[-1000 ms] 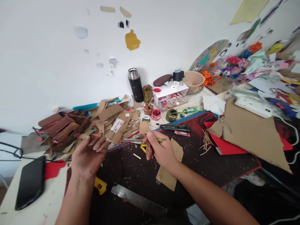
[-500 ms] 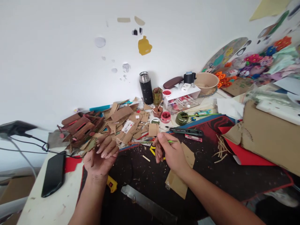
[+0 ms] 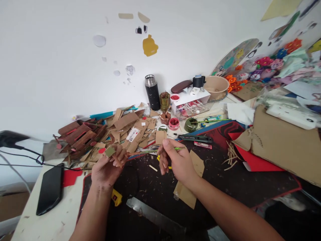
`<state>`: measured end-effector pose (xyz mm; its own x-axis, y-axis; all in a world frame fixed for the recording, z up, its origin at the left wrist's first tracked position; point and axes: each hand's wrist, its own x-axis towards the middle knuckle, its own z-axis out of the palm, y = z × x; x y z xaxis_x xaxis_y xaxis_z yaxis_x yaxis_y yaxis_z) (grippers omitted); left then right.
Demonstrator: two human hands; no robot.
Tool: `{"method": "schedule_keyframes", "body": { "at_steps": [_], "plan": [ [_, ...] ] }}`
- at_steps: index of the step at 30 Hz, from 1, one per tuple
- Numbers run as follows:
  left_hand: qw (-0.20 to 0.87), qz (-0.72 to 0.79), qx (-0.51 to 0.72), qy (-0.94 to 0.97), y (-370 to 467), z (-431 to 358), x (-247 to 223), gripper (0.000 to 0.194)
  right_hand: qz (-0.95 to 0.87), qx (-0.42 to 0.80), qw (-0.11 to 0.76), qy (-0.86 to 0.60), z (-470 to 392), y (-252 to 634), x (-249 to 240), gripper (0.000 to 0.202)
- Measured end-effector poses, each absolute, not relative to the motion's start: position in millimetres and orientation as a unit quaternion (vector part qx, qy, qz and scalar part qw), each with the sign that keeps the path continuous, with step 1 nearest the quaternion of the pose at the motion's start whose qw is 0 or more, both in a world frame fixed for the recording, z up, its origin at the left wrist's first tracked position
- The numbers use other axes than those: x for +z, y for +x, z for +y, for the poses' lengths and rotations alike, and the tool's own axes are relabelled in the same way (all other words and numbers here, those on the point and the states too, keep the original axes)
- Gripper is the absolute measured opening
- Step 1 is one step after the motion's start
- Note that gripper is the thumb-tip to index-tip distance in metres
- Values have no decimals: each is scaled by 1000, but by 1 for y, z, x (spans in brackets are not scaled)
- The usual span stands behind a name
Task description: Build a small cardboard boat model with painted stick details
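Observation:
My left hand (image 3: 106,170) is closed around a small piece with a flat green top (image 3: 109,152) and a brown stick-like part; its exact kind I cannot make out. Between the thumb and fingers of my right hand (image 3: 177,160) is a slim paintbrush (image 3: 147,152) with a green handle end. The brush points left, its brown tip close beside the left fingers; whether it touches the piece is unclear. Brown paint smears the fingers of both hands. Behind them stand open paint jars: brown (image 3: 165,117), red (image 3: 174,124) and dark green (image 3: 191,124).
Cardboard scraps (image 3: 132,130) and brown model pieces (image 3: 77,135) are heaped at back left. A steel ruler (image 3: 155,216), a yellow cutter (image 3: 116,197) and a cardboard strip (image 3: 187,195) lie on the dark mat. A black flask (image 3: 152,93) stands by the wall; a phone (image 3: 50,189) lies left.
My left hand has turned, so the green top faces the camera more and the brown part shows. The brush tip is closer to the left fingers. The whole view has shifted slightly.

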<state>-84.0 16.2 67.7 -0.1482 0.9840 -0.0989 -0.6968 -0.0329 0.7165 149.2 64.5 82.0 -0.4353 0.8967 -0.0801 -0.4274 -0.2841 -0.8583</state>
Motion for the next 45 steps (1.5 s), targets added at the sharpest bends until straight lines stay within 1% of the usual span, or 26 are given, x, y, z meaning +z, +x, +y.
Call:
{"method": "schedule_keyframes", "body": {
  "at_steps": [8,13,20,22,26,30,34,39,45],
  "plan": [
    [600,382,651,267,-91,18,58,46,-413,745,440,-285,65,153,86,54],
    [587,422,641,257,-93,18,52,40,-428,745,422,-288,65,155,89,55],
    [579,442,636,254,-94,18,50,35,-423,743,427,-294,65,157,87,56],
    [578,436,642,253,-94,19,52,37,-418,741,433,-297,66,159,86,55],
    [569,431,651,259,-95,21,60,48,-405,730,448,-321,69,166,81,56],
    [541,454,675,212,-94,23,63,52,-410,697,462,-364,78,179,73,59],
    [539,474,675,170,-90,24,66,49,-421,666,486,-379,93,195,71,56],
    [545,480,668,163,-87,23,67,53,-443,608,516,-410,121,208,79,55],
    [548,473,668,173,-84,21,59,51,-498,535,517,-445,160,205,84,56]
  ]
}}
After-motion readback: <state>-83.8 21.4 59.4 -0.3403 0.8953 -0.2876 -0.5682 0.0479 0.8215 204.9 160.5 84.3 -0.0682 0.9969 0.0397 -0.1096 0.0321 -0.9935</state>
